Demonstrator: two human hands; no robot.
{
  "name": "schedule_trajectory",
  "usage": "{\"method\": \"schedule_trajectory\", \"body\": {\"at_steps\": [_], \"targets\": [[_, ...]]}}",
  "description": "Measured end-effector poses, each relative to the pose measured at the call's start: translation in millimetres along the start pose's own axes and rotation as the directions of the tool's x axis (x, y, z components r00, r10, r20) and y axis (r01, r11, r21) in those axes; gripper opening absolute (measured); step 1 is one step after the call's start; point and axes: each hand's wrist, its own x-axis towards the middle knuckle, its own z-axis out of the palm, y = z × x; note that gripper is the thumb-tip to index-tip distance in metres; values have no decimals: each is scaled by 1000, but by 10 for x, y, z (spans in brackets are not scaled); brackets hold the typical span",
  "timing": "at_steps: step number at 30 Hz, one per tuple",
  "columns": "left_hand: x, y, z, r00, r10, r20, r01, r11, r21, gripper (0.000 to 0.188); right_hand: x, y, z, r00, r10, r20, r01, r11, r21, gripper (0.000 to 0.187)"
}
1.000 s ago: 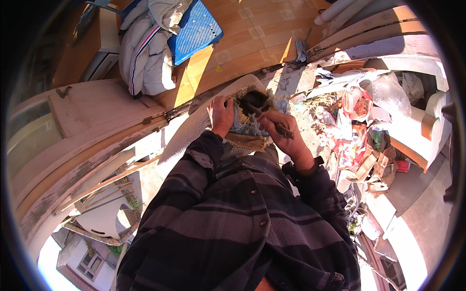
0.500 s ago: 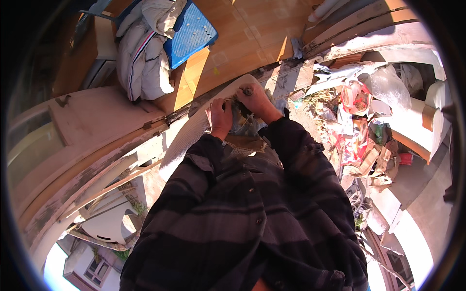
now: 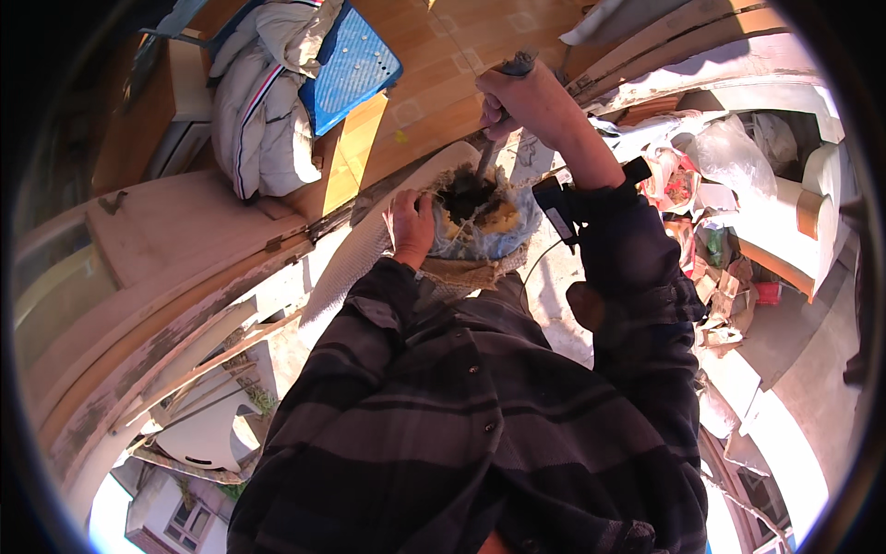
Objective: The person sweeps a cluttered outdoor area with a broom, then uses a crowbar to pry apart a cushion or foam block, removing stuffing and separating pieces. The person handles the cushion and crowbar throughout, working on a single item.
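Observation:
A woven sack (image 3: 355, 263) stands in front of my body with its mouth spread wide. Clear plastic lining shows inside the rim, around a dark hollow with yellowish, crumbly matter (image 3: 503, 219) at its edge. My left hand (image 3: 411, 224) is closed on the sack's left rim, fingers curled over the edge. Above the far right of the mouth, my right hand (image 3: 521, 102) grips a rod-like tool (image 3: 486, 157). Its dark, thick end sticks out above my fist, and the shaft slants down to the opening. What the lower tip touches is hidden.
At the upper left a pale padded jacket (image 3: 263, 120) lies beside a blue plastic stool (image 3: 355, 69). A raised door sill (image 3: 194, 222) runs along the left. Plastic bags (image 3: 734, 157), cardboard (image 3: 724, 305) and litter lie to the right. A black device (image 3: 558, 212) is near my right wrist.
My right hand has risen from the sack's mouth, up and to the right, with the tool's shaft now showing. The opening is uncovered. My left hand stays on the rim.

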Motion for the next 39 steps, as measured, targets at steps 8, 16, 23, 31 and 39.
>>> {"method": "schedule_trajectory", "body": {"at_steps": [8,16,23,31,39], "targets": [[40,-9,-28,999,5,35,-5,1000,9,22,-817,-44,-611,984,-90,-154,119,974,190,29],[65,-21,0,1000,14,11,-14,1000,11,22,-1252,176,-533,977,-163,-140,193,951,240,31],[69,-21,-6,999,-33,18,32,999,37,22,-1014,662,89,991,-127,-46,130,989,68,33],[44,-27,-10,1000,-18,-21,17,999,-27,22,-698,1288,703,969,-242,45,244,967,-66,24],[48,-69,-16,999,-30,19,30,1000,2,21,-380,1105,885,939,-335,84,340,938,-61,19]]}}
